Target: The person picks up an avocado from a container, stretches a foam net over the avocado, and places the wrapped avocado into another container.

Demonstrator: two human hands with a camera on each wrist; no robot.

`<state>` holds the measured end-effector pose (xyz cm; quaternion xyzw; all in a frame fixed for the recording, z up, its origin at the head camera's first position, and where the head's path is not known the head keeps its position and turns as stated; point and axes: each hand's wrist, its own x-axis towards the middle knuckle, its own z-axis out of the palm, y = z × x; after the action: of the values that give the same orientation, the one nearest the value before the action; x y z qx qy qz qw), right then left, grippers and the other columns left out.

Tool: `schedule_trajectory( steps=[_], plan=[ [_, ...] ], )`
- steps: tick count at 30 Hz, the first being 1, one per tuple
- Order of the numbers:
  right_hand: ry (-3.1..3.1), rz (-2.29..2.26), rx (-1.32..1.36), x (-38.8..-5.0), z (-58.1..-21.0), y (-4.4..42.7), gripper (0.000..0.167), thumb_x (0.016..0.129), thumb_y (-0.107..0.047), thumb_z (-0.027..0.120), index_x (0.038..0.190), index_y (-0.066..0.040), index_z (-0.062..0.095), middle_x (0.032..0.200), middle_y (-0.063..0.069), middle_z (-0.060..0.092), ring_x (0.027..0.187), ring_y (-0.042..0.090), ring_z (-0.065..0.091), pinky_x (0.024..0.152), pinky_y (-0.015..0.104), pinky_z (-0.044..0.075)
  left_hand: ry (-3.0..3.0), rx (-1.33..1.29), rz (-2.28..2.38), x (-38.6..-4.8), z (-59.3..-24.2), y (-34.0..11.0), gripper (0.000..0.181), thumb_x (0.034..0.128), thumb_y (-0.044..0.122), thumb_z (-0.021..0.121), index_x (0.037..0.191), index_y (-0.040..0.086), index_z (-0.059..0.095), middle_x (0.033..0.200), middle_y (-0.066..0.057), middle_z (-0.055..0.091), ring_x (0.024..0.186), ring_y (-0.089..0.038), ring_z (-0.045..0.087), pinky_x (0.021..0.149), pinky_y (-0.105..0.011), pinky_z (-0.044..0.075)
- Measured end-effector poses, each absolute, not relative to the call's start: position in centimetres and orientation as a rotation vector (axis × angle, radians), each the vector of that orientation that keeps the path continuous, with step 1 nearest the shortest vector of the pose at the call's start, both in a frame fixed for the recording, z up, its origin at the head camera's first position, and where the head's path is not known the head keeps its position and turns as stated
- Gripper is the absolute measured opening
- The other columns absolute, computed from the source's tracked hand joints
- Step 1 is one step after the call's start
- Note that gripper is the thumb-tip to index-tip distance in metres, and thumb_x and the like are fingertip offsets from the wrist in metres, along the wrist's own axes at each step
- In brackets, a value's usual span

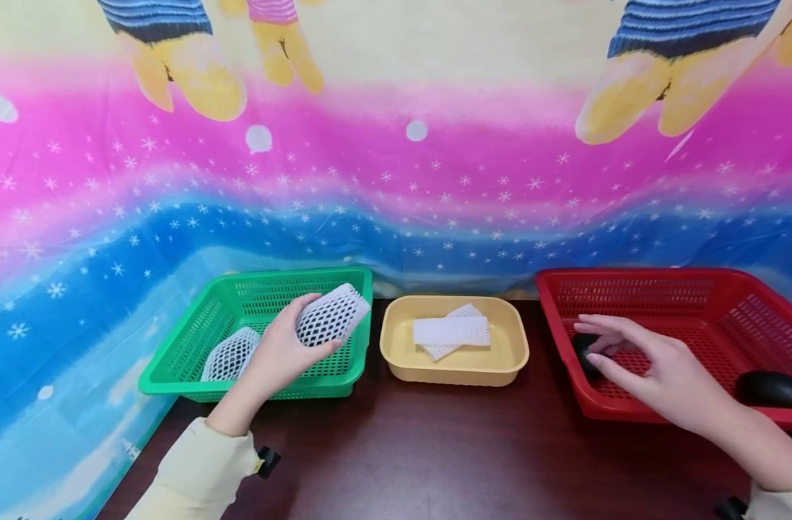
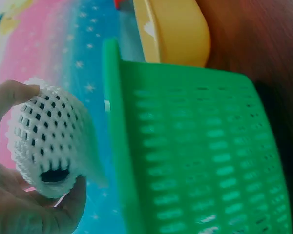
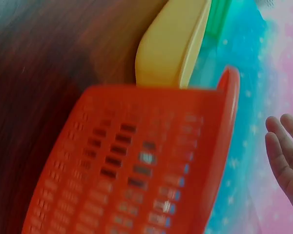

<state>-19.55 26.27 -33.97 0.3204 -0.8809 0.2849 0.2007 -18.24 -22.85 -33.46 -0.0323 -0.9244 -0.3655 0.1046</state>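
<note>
My left hand (image 1: 280, 355) holds a white foam net sleeve (image 1: 332, 316) with something dark inside, above the green basket (image 1: 249, 394). In the left wrist view, thumb and fingers wrap round this sleeve (image 2: 51, 136), and a dark opening shows at its end. Another filled foam net (image 1: 232, 354) lies in the green basket, behind the left wrist. My right hand (image 1: 668, 375) hovers over the red basket (image 1: 636, 413) with fingers loosely bent and nothing between them. Beneath its fingertips sits a dark oblong item (image 1: 584, 352), partly hidden. A second dark, shiny, eggplant-like item (image 1: 774, 388) lies farther right.
Between the baskets stands a shallow yellow tray (image 1: 396, 365) holding flat white foam sleeves (image 1: 450, 331) laid crosswise. All three containers are on a dark brown table (image 1: 428, 448). Behind them hangs a colourful printed cloth (image 1: 402, 180).
</note>
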Motion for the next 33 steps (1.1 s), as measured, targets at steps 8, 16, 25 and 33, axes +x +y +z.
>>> schedule_trajectory(
  steps=[8, 16, 25, 33],
  plan=[
    [-2.581, 0.678, 0.671, -20.0, -33.9, 29.9, 0.060, 0.089, -0.012, 0.081, 0.145, -0.013, 0.056, 0.124, 0.011, 0.067, 0.093, -0.013, 0.051, 0.050, 0.024, 0.044, -2.805, -0.018, -1.017, -19.3, -34.9, -23.9, 0.075, 0.0860, 0.040, 0.081, 0.143, 0.002, 0.049, 0.130, -0.019, 0.059, 0.108, -0.033, 0.058, 0.080, -0.046, 0.056],
    [-2.632, 0.596, 0.518, -20.5, -33.8, 33.5, 0.058, 0.094, -0.019, 0.077, 0.146, -0.008, 0.053, 0.131, 0.028, 0.059, 0.066, 0.001, 0.053, 0.045, 0.023, 0.038, -2.880, 0.078, -0.972, -20.8, -36.5, -25.0, 0.077, 0.0864, 0.037, 0.080, 0.143, -0.004, 0.046, 0.130, -0.024, 0.058, 0.107, -0.034, 0.060, 0.083, -0.049, 0.055],
    [-2.492, 0.718, 0.476, -21.7, -34.5, 36.6, 0.052, 0.092, -0.005, 0.075, 0.140, 0.003, 0.055, 0.125, -0.012, 0.058, 0.100, -0.030, 0.034, 0.073, -0.002, 0.031, -2.957, 0.126, -0.877, -20.8, -37.2, -25.4, 0.077, 0.0862, 0.035, 0.081, 0.143, -0.004, 0.046, 0.130, -0.025, 0.057, 0.105, -0.035, 0.060, 0.082, -0.051, 0.054],
    [-2.347, 0.911, 0.466, -23.1, -36.5, 40.2, 0.057, 0.094, 0.006, 0.065, 0.144, -0.021, 0.058, 0.117, -0.045, 0.043, 0.101, -0.025, 0.042, 0.073, -0.002, 0.032, -3.053, 0.113, -0.723, -21.1, -37.5, -25.3, 0.081, 0.0891, 0.036, 0.078, 0.148, -0.005, 0.041, 0.138, -0.032, 0.051, 0.112, -0.043, 0.059, 0.086, -0.058, 0.052]
  ],
)
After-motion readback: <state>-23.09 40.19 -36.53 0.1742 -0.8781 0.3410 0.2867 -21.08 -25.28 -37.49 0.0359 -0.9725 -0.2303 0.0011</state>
